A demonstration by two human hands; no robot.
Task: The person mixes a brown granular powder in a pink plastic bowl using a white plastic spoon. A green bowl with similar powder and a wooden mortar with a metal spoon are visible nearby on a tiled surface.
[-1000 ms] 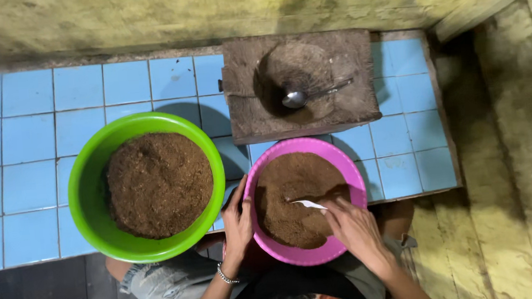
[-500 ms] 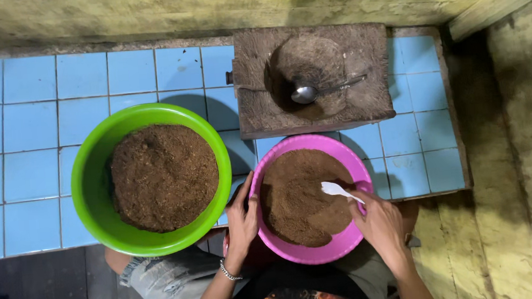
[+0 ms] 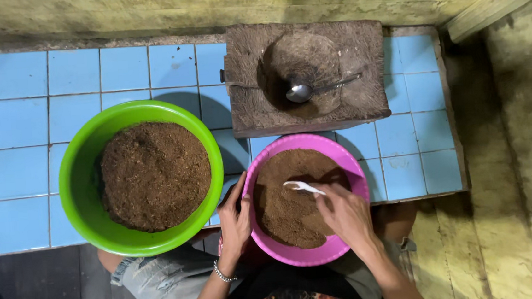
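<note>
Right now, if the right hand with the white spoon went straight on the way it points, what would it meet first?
Probably the brown powder inside the pink plastic bowl; the right hand and small white spoon point up-left over it, though height is unclear.

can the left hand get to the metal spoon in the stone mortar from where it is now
Probably yes. The left hand grips the near-left rim of the pink plastic bowl, and the metal spoon lies uncovered in the hollow of the square stone mortar just beyond it. Nothing blocks the way; it must first release the bowl.
</note>
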